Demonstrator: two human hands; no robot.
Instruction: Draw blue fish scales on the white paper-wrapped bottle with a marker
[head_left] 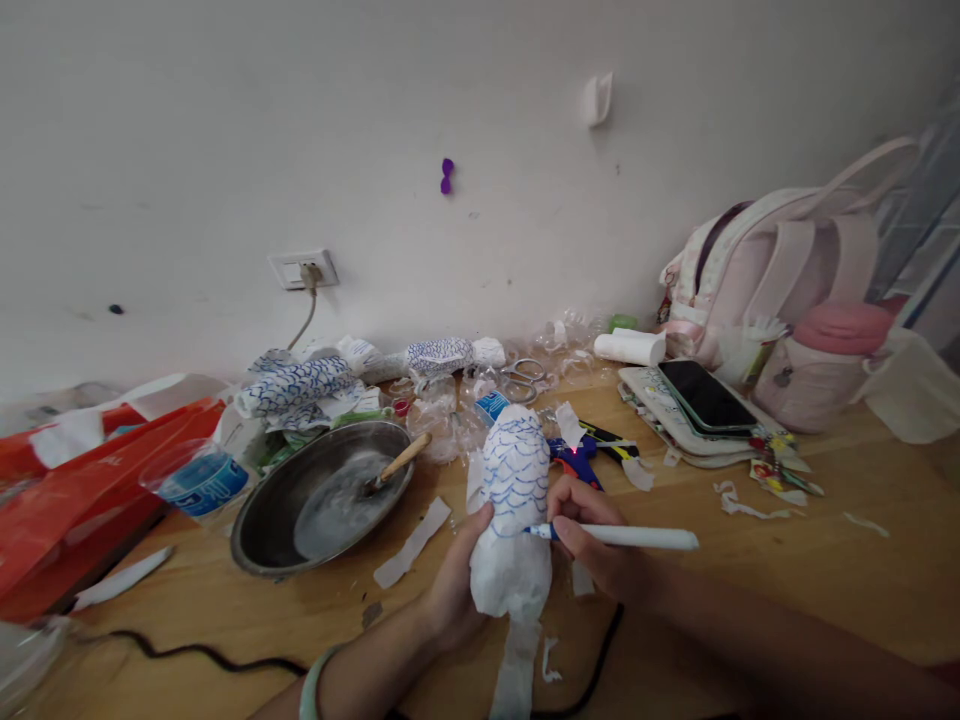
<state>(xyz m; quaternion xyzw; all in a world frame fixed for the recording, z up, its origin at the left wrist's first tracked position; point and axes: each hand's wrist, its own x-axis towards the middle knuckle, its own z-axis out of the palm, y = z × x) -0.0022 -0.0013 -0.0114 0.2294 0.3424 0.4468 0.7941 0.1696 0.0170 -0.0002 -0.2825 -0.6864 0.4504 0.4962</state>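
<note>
A white paper-covered fish shape [513, 545] stands out in front of me, its upper part drawn over with blue scale lines and its lower part plain white. My left hand [459, 580] grips it along its left side, the thumb on its surface. In my right hand [600, 545] is a white marker [641, 537] with a blue tip, held like a pen. The tip touches the paper at the lower edge of the drawn scales. A narrow tail strip [516, 665] hangs from the bottom of the shape.
A metal bowl [251, 540] with whitish paste and a brush [401, 460] stands left. Behind lie similar scaled shapes [304, 385], scissors [525, 372] and clear plastic pieces. A glue gun [576, 462] is just beyond my right hand. Right are a phone [705, 397], pink jar [810, 375] and backpack [757, 270].
</note>
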